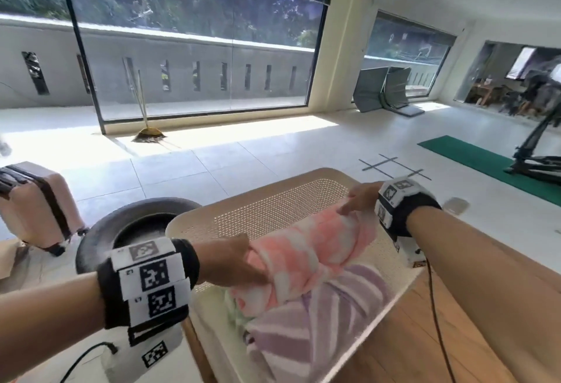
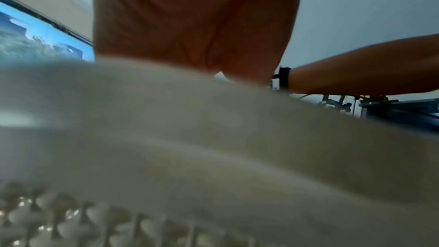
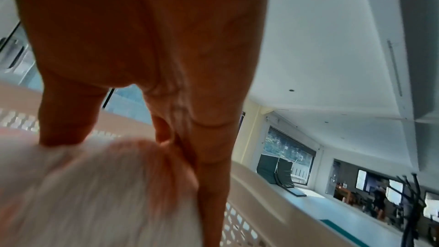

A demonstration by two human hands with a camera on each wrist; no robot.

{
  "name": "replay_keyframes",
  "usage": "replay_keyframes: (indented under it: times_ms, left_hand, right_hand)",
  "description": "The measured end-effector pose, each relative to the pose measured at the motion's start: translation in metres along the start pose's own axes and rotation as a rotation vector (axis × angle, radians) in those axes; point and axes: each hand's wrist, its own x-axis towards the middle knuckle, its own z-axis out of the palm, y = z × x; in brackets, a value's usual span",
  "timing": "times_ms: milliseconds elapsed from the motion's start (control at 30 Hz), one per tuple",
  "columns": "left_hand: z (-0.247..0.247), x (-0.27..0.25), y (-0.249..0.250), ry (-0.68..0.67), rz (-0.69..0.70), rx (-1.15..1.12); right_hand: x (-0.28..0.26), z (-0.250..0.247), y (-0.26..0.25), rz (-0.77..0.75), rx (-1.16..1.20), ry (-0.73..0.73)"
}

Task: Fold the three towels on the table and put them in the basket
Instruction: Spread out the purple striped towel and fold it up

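A beige perforated basket (image 1: 303, 174) stands on the wooden table (image 1: 440, 337). Inside lie a folded purple-striped towel (image 1: 318, 322) and a green towel (image 1: 236, 312) that only peeks out at the left. Both hands hold a folded pink-and-white towel (image 1: 312, 249) just above them, inside the basket. My left hand (image 1: 230, 261) grips its left end, fingers hidden under the cloth. My right hand (image 1: 361, 197) holds the right end between thumb and fingers. The right wrist view shows that grip on the pink towel (image 3: 106, 185). The left wrist view shows mostly basket wall (image 2: 213, 157).
On the floor to the left sit a black tyre (image 1: 133, 224) and a pink suitcase (image 1: 36, 200). A broom (image 1: 148, 136) leans by the window. A green mat (image 1: 485, 164) and a black stand (image 1: 531, 151) are at the right. A black cable (image 1: 437, 322) hangs over the table.
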Motion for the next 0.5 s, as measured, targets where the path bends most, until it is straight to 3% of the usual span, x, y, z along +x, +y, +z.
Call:
replay_keyframes:
  times_ms: [100,167,267,500]
  left_hand:
    - [0.008,0.011,-0.001,-0.088,0.034,0.208]
    - [0.015,0.017,-0.004,-0.156,0.057,0.324]
    - [0.017,0.02,-0.009,-0.179,0.092,0.4]
    - [0.0,0.011,0.001,0.011,0.14,0.383]
  right_hand:
    - [0.023,0.026,-0.004,0.033,-0.139,0.003]
    - [0.028,0.04,-0.013,0.009,-0.205,-0.084]
    - [0.029,0.046,-0.022,-0.004,-0.279,-0.109]
    - [0.01,0.029,-0.014,-0.009,-0.087,-0.057]
